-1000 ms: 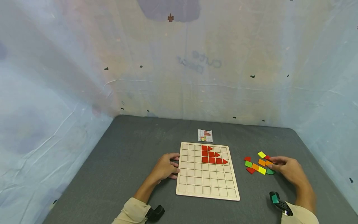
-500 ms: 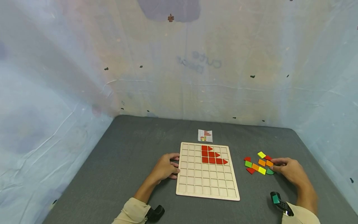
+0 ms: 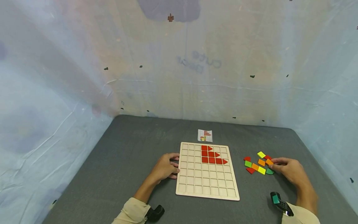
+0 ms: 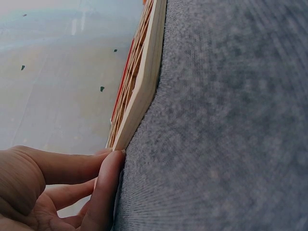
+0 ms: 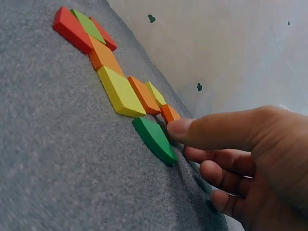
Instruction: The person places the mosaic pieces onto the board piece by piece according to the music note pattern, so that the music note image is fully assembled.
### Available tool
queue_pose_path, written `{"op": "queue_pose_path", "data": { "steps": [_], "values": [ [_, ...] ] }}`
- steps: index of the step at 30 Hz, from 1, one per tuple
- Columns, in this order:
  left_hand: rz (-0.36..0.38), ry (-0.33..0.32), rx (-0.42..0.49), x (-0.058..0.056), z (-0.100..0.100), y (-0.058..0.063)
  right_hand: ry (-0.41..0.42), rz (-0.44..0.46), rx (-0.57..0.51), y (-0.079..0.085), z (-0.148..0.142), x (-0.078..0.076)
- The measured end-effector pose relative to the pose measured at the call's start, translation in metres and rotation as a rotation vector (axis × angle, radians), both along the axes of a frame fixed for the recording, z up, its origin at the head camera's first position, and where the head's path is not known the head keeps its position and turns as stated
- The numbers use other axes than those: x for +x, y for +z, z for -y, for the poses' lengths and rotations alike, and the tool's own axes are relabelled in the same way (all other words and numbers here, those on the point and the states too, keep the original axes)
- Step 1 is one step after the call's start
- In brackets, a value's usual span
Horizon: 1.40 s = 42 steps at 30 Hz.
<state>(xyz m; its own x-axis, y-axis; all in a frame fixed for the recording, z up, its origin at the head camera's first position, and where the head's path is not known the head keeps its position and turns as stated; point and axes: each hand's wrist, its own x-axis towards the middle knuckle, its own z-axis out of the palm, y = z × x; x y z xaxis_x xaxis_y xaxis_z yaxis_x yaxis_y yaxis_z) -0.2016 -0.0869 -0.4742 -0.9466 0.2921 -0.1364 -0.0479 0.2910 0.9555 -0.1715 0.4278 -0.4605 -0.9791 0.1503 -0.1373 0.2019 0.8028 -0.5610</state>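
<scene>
My left hand [image 3: 165, 168] touches the left edge of a pale wooden grid board [image 3: 201, 180], with thumb and index spread apart along it. In the left wrist view the fingertips meet the side of the board [image 4: 144, 91]. Red square and pointed tiles [image 3: 211, 160] form three rows in the board's upper part. On the right, my right hand [image 3: 289, 169] hovers low over the table. Its thumb and index tips are at the near corner of an orange square tile [image 5: 169, 114], which lies flat. A green quarter-round tile [image 5: 155, 139] lies below the thumb.
Beside the right hand lie loose tiles, including a yellow tile [image 3: 261, 170], a light green tile [image 3: 248, 164] and red tiles [image 3: 250, 170]. Behind the board is a small printed pattern card [image 3: 205, 136]. Hanging sheets [image 3: 179, 93] enclose the grey table [image 3: 139, 140].
The right fingertips have drawn back slightly to the right, so more of the orange square tile shows. The left hand and the board stay where they were.
</scene>
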Motion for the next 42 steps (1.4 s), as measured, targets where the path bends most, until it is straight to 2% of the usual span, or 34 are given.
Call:
{"op": "queue_pose_path", "data": {
  "steps": [4,13,20,30,42],
  "values": [
    [-0.002,0.0,0.003,0.0,0.0,0.0,0.007,-0.018,-0.026,0.001,0.006,-0.001],
    [-0.005,-0.003,-0.001,0.0,0.0,0.0,0.082,-0.068,-0.02,0.003,0.03,-0.01],
    [-0.004,-0.008,0.002,0.0,0.001,0.001,0.129,-0.066,-0.044,0.005,0.055,-0.018],
    [-0.01,-0.009,0.004,0.0,0.001,0.0,0.147,-0.023,-0.07,0.006,0.08,-0.027],
    [-0.001,-0.007,0.0,0.0,0.001,0.0,0.229,-0.066,-0.078,0.007,0.109,-0.035]
  ]
}}
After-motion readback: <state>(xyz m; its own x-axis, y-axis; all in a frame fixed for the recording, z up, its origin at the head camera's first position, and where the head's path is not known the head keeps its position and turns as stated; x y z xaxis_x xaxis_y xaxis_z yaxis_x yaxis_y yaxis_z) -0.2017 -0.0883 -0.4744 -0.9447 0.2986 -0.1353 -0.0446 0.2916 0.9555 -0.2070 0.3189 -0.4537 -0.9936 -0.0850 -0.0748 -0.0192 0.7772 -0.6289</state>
